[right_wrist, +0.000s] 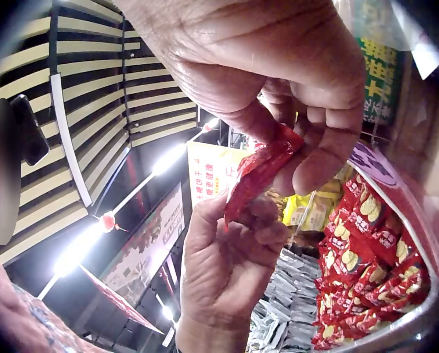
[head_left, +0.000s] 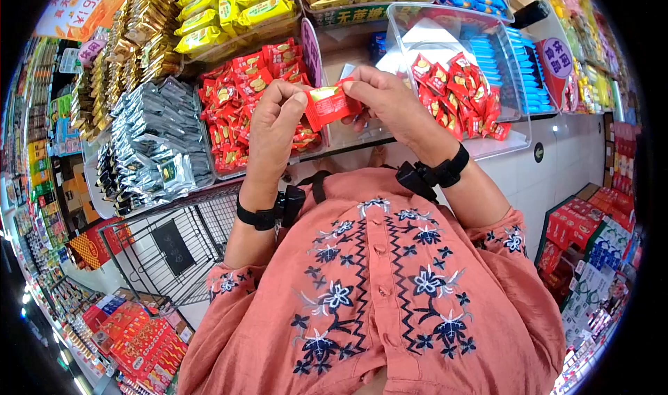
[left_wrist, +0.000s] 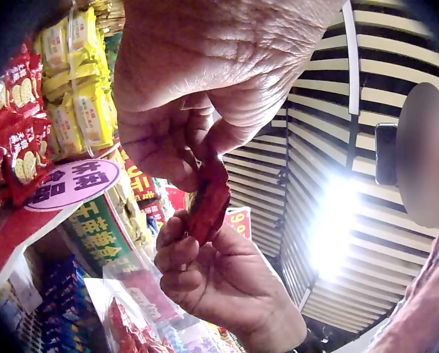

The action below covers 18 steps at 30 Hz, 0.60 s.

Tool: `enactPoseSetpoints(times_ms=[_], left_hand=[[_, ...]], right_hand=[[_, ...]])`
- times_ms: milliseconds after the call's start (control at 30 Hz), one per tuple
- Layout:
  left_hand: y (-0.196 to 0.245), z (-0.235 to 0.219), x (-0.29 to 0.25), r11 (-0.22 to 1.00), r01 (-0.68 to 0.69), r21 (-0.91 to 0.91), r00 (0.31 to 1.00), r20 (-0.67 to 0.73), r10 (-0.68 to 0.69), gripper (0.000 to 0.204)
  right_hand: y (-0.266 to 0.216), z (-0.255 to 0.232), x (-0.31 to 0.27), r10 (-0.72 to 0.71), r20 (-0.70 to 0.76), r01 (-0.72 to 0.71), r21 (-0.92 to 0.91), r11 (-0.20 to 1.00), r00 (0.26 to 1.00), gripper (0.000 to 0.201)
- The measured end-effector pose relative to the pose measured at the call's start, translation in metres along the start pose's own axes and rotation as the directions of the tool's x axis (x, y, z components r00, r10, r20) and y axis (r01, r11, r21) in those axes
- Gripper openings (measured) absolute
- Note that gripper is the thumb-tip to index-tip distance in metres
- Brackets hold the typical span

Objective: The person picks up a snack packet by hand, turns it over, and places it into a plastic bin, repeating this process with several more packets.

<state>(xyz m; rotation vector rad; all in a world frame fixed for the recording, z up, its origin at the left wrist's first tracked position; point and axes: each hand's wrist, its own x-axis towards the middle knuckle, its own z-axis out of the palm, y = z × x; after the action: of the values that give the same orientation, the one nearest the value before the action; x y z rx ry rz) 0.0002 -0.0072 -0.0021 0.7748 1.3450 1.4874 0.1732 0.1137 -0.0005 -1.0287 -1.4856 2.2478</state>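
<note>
Both hands hold one small red snack packet up in front of the chest, above the display bins. The left hand pinches its left end between thumb and fingers, and the right hand pinches its right end. In the left wrist view the red packet is seen nearly edge-on between the two hands. From the right wrist, the packet looks slightly creased, with the left hand at its lower end. Printed lettering shows on the side facing the head camera.
Red packets fill a bin behind the left hand. More red packets lie in a clear bin at right. Silver packets and yellow packets stand further left. A wire shopping cart is below left.
</note>
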Motion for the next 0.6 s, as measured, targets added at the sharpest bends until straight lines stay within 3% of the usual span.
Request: enactPoseSetpoints(times_ms=[600], left_hand=[[-0.004,-0.0014,-0.0041,0.999,-0.022,0.027,1.0,-0.012,0.023,0.01]], right_hand=[[0.0067,0.0016,-0.0014,-0.041,0.006,0.041,0.015,0.999,0.999,0.024]])
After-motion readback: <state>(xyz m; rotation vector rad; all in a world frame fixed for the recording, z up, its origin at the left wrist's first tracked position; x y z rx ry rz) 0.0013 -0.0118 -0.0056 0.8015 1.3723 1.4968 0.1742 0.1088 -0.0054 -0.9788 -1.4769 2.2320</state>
